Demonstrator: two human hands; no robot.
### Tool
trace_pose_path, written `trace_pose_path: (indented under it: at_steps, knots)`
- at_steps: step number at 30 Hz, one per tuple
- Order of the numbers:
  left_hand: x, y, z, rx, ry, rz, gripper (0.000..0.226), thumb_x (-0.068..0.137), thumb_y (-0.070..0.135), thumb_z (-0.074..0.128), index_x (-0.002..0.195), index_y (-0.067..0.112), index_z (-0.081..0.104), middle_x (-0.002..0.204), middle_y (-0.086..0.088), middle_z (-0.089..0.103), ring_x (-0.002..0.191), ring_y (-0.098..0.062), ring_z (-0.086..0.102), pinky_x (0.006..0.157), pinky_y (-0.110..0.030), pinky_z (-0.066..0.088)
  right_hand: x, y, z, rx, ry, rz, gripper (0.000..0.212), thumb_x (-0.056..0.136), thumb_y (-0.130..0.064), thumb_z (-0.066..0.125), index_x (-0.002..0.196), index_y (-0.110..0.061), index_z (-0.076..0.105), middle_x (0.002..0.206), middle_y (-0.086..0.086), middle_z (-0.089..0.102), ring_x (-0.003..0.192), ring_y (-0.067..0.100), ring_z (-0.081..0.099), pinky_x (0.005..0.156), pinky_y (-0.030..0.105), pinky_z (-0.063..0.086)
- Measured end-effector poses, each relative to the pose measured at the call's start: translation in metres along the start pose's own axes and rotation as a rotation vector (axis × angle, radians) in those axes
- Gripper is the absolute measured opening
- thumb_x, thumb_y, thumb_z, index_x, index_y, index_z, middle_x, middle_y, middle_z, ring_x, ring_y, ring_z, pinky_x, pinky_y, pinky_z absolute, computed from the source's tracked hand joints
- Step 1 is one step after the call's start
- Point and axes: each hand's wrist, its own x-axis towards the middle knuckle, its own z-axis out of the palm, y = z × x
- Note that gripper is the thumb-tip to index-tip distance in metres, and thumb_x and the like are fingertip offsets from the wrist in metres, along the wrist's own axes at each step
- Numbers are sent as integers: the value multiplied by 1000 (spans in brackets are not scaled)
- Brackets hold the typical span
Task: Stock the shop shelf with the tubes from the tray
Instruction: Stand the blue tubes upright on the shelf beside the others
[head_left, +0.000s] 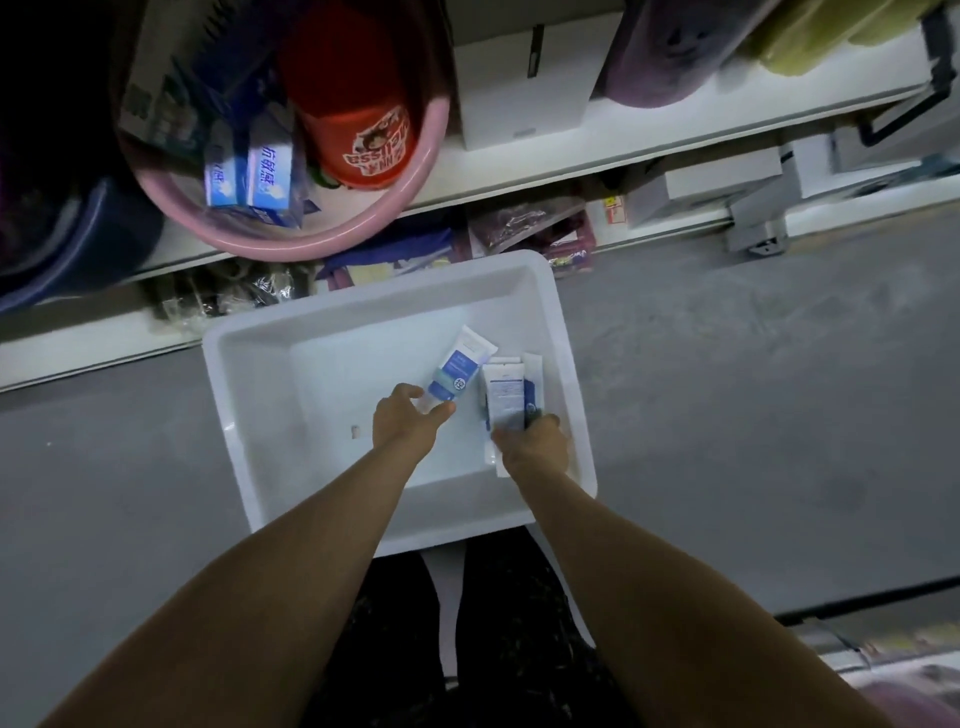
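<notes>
A white plastic tray (270, 374) lies on the grey floor below me. My left hand (402, 415) pinches the cap end of a white and blue tube (460, 366), which slants up to the right inside the tray. Beside it, my right hand (535, 441) grips a bunch of white and blue tubes (506, 392) by their lower ends; how many is unclear. Another white tube (501, 465) lies partly under that hand. The white shop shelf (519, 161) runs across the top of the view.
A pink basin (291, 239) on the shelf holds blue boxes (249, 176) and a red bucket (358, 135). White boxes (524, 78) and rolled purple and yellow goods stand further right. Packaged goods lie on the lowest shelf behind the tray. Grey floor lies on both sides.
</notes>
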Motion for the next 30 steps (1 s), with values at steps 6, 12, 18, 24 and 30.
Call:
trace_pose_path:
  at_steps: [6,12,18,24,30]
  knots:
    - [26,0,22,-21,16,-11,64,78,43,77,128,16,49,127,-10,55,109,-24,58,77,-28,41,12,6,6,-52,-9,-34,62,66,-46,85,113,-14,61,104,4,69,93,25,67,84,36,57]
    - [37,-10,27,34,-11,50,61,71,32,84,117,14,48,112,-8,56,92,-21,57,73,-29,41,17,7,6,-55,-60,-74,59,69,-47,85,114,-13,69,104,6,73,90,22,69,80,29,54]
    - [17,-20,-1,-86,-102,24,42,75,36,80,104,15,59,96,-3,64,85,-21,64,75,-32,52,-1,-4,2,64,-228,-29,51,72,-40,85,110,-9,72,87,1,70,83,18,68,82,31,57]
    - [-23,-46,-47,-689,-227,-92,43,83,25,76,116,0,64,99,-9,68,80,-18,65,63,-20,57,-47,-18,-5,224,-297,-97,26,81,-32,79,97,-13,71,94,7,72,76,18,64,60,25,50]
    - [-69,-87,-100,-1142,-352,-50,42,86,21,73,118,-3,61,111,-18,70,91,-24,69,74,-29,60,-116,-37,14,253,-304,-152,55,73,-54,79,105,-12,65,97,9,65,79,21,55,60,27,47]
